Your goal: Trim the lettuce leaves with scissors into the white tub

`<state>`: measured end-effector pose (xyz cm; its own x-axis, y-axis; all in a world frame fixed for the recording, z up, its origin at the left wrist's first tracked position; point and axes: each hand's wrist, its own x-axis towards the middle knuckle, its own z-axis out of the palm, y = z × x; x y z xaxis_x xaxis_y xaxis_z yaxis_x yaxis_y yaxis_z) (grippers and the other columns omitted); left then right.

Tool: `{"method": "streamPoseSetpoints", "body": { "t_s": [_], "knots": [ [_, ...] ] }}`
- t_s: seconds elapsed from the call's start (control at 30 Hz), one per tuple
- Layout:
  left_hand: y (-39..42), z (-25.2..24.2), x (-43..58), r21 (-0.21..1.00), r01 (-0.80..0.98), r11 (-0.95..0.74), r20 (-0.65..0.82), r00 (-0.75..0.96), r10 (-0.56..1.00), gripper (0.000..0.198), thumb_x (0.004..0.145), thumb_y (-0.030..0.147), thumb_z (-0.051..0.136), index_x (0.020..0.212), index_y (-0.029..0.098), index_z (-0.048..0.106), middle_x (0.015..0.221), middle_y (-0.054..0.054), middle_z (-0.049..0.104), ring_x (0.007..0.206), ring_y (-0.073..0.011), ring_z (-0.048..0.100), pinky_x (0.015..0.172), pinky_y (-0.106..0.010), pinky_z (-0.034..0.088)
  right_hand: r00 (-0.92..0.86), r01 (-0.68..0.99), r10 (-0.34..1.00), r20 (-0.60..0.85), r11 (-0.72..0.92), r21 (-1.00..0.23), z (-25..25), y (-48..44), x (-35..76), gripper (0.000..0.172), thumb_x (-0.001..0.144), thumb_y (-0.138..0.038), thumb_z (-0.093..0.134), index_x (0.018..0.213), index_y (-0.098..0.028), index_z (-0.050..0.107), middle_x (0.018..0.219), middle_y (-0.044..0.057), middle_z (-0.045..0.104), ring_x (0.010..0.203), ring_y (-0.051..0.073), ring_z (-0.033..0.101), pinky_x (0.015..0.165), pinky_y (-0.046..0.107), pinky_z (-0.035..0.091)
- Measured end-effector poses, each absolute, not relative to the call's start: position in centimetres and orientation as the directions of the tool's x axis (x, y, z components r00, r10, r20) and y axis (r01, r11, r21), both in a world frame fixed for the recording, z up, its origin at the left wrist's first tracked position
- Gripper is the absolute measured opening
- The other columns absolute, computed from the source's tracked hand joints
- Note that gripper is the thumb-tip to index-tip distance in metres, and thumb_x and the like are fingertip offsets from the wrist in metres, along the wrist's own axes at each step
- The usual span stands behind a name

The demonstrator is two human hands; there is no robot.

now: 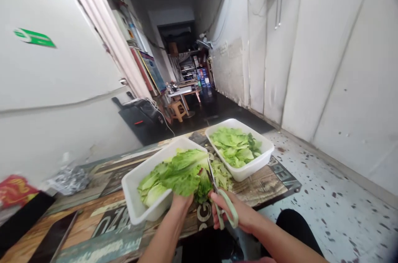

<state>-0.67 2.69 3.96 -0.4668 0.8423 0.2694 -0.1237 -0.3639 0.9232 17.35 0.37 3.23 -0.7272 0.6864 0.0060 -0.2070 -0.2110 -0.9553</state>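
My left hand [181, 206] grips a bunch of green lettuce leaves [183, 176] at the front of a white plastic tub [137, 192], with the leaves spilling over its rim. My right hand [233, 212] is closed in the green-handled scissors [224, 209], whose blades rise against the edge of the leaves. Cut lettuce pieces [221, 174] lie just beyond the scissors, behind the tub. A second white tub [255, 162] holds a pile of cut lettuce [234, 147] further back on the right.
The tubs stand on a wood-patterned table [93, 217] with a dark blade-like object [52, 236], a red packet [15, 190] and crumpled foil [70, 180] at the left. A white cabinet [56, 80] rises left, a speckled floor [323, 188] lies right, and a corridor runs ahead.
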Motion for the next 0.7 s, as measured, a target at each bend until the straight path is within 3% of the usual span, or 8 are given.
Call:
{"method": "streamPoseSetpoints", "body": {
  "t_s": [0.13, 0.3, 0.43, 0.53, 0.7],
  "knots": [
    [2.7, 2.2, 0.9, 0.936, -0.090, -0.339, 0.273, -0.417, 0.867, 0.023, 0.057, 0.036, 0.079, 0.065, 0.023, 0.062, 0.083, -0.007, 0.074, 0.097, -0.0283, 0.065, 0.085, -0.039, 0.052, -0.676, -0.210, 0.736, -0.041, -0.246, -0.946, 2.5, 0.9, 17.3, 0.068, 0.059, -0.082, 0.064, 0.079, -0.019, 0.048, 0.061, -0.007, 0.053, 0.049, 0.010, 0.053, 0.050, 0.027, 0.049],
    [2.9, 2.0, 1.1, 0.932, -0.078, -0.353, 0.273, -0.485, 0.831, 0.031, 0.050, 0.034, 0.085, 0.067, 0.022, 0.061, 0.076, -0.002, 0.072, 0.082, -0.0237, 0.066, 0.083, -0.037, 0.053, -0.652, -0.203, 0.757, -0.045, -0.232, -0.952, 2.0, 1.8, 17.1, 0.062, 0.063, -0.078, 0.066, 0.077, -0.020, 0.047, 0.055, -0.008, 0.053, 0.042, 0.009, 0.052, 0.041, 0.025, 0.048],
    [3.5, 2.4, 1.1, 0.938, -0.129, -0.320, 0.214, -0.510, 0.833, 0.034, 0.048, 0.029, 0.087, 0.073, 0.021, 0.065, 0.084, -0.002, 0.074, 0.081, -0.0234, 0.068, 0.086, -0.040, 0.055, -0.619, -0.142, 0.780, -0.097, -0.232, -0.962, 1.9, 2.5, 17.1, 0.063, 0.066, -0.079, 0.061, 0.082, -0.020, 0.050, 0.045, -0.010, 0.047, 0.031, 0.009, 0.044, 0.029, 0.023, 0.041],
    [3.6, 3.0, 0.4, 0.939, -0.199, -0.281, 0.166, -0.454, 0.876, 0.034, 0.045, 0.023, 0.088, 0.072, 0.021, 0.067, 0.084, 0.000, 0.075, 0.082, -0.0224, 0.069, 0.088, -0.039, 0.056, -0.670, -0.140, 0.740, -0.069, -0.217, -0.966, 1.7, 2.7, 17.5, 0.064, 0.064, -0.079, 0.063, 0.081, -0.019, 0.049, 0.048, -0.009, 0.051, 0.035, 0.010, 0.048, 0.033, 0.024, 0.044],
    [2.9, 3.4, -1.6, 0.968, -0.217, -0.121, 0.033, -0.371, 0.928, 0.028, 0.049, 0.020, 0.086, 0.072, 0.020, 0.070, 0.082, -0.002, 0.075, 0.087, -0.0244, 0.070, 0.097, -0.042, 0.052, -0.751, -0.182, 0.651, -0.105, -0.358, -0.916, 1.3, 2.6, 18.4, 0.072, 0.062, -0.083, 0.060, 0.091, -0.018, 0.052, 0.059, -0.007, 0.057, 0.044, 0.011, 0.055, 0.045, 0.027, 0.050]
  ]
}}
